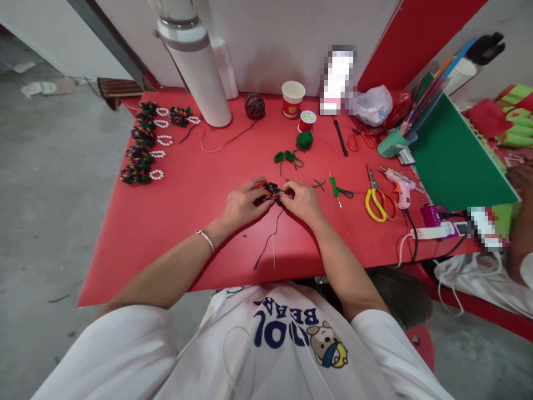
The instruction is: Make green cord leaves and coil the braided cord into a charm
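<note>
Between my two hands is a small multicoloured crocheted yarn piece (270, 190), dark with orange and red flecks. My left hand (245, 201) closes round its left side, with a bracelet (205, 240) on the wrist. At its right end, the thumb and finger of my right hand (300, 200) pinch the yarn. A dark yarn tail (275, 226) hangs down from the piece onto the table, with a thin needle (273, 251) beside it. To the right of my right hand lie green yarn snippets (319, 185) and a green-handled crochet hook (335, 188).
Finished-looking yarn pieces with bead loops (141, 136) line the red table's (166, 222) left edge. Behind stand a white thermos (195, 72), yarn ball (254, 105) and paper cup (293, 100). Yellow-orange scissors (377, 201), a glue gun (402, 186) and power strip (433, 231) lie right, near another person's arm (518, 222).
</note>
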### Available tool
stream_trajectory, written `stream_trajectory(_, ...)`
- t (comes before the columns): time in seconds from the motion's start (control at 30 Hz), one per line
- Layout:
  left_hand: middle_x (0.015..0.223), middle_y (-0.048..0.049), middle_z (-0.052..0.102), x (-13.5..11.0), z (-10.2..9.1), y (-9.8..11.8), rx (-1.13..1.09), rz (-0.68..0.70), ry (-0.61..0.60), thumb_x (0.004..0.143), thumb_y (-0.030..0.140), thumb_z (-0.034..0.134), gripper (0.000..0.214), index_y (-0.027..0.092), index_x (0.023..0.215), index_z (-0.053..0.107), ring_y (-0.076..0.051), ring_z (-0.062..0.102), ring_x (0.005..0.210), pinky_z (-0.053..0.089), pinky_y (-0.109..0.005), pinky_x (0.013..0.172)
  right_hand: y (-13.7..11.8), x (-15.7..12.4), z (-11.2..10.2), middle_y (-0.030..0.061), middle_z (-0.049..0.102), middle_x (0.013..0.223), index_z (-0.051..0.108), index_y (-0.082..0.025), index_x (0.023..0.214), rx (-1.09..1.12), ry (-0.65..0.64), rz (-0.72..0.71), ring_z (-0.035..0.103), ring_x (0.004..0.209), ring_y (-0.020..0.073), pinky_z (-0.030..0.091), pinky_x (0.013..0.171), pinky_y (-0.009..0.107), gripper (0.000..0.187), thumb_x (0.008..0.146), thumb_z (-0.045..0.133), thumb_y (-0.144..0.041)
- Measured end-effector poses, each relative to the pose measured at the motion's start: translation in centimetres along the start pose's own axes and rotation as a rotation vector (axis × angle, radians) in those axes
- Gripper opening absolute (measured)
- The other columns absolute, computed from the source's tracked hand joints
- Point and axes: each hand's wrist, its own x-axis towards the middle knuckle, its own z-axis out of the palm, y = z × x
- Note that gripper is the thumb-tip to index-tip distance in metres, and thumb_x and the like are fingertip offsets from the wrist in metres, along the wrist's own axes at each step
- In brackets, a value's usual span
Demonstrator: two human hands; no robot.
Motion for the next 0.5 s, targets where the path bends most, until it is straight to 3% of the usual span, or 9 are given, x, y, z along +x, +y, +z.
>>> stream_trajectory(0.17,0.122,-0.0123,0.078,0.36,-0.08,0.43,0.054,-0.032,-0.023,0.087,0.034,0.072,0.016,0.019,0.091,0.077,-0.023,0.076,0.094,0.057,-0.03,0.074,-0.23,-0.18,-0.13,0.0002,0.075,0.087,0.069,-0.024,0.095,0.078,-0.032,-0.048,0.067,0.078,0.0168,0.047,0.072,0.029,0.012,0.085,0.067,-0.017)
stream_trajectory(0.5,0.11,-0.0109,0.079,0.47,0.02,0.48,-0.013,-0.086,0.005,0.086,0.033,0.072,0.015,0.019,0.087,0.077,-0.021,0.074,0.084,0.054,-0.03,0.07,-0.08,-0.04,0.7,0.0023,0.075,0.097,0.067,-0.026,0.111,0.21,-0.038,-0.064,0.07,0.086,0.017,0.055,0.083,0.031,0.027,0.087,0.062,-0.016)
